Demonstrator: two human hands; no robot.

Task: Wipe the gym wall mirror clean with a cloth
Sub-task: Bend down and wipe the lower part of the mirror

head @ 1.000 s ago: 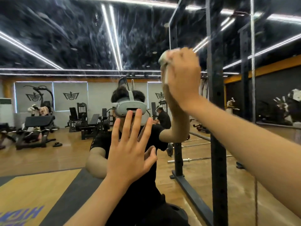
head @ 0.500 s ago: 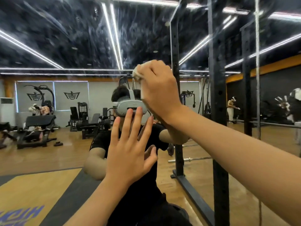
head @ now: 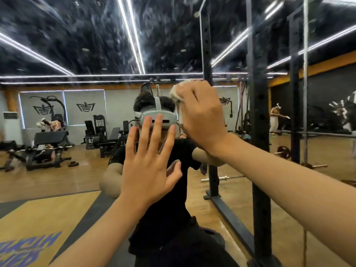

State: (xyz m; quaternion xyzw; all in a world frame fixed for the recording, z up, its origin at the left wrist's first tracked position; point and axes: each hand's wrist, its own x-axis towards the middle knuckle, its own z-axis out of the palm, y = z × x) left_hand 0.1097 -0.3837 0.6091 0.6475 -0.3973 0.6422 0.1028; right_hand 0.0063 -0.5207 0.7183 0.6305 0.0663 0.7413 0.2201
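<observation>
Pressing a pale, bunched-up cloth [head: 178, 91] against the glass, the right hand [head: 202, 116] sits just right of centre in the frame. Its fingers curl over the wad, so only the cloth's upper-left edge peeks out past the knuckles. The left hand [head: 148, 166] is lower and to the left, at centre frame, fingers straight and spread, palm toward the mirror [head: 77, 45], holding nothing. Whether that palm actually touches the glass is hard to tell from this angle.

The mirror fills nearly the whole view. Its upper half is streaked with whitish smears and swirls across the dark reflected ceiling, cut by bright light strips [head: 133, 35]. In the reflection, dead centre behind the two hands, there's the person in a black shirt with a grey headset [head: 159, 117].

To the right of the right hand, a black perforated rack upright [head: 259, 132] runs from top to bottom of the frame. Over in the left middle, reflected weight benches [head: 48, 139] stand on the wooden floor, and at lower left lies a yellow floor mat [head: 38, 218] with blue lettering.
</observation>
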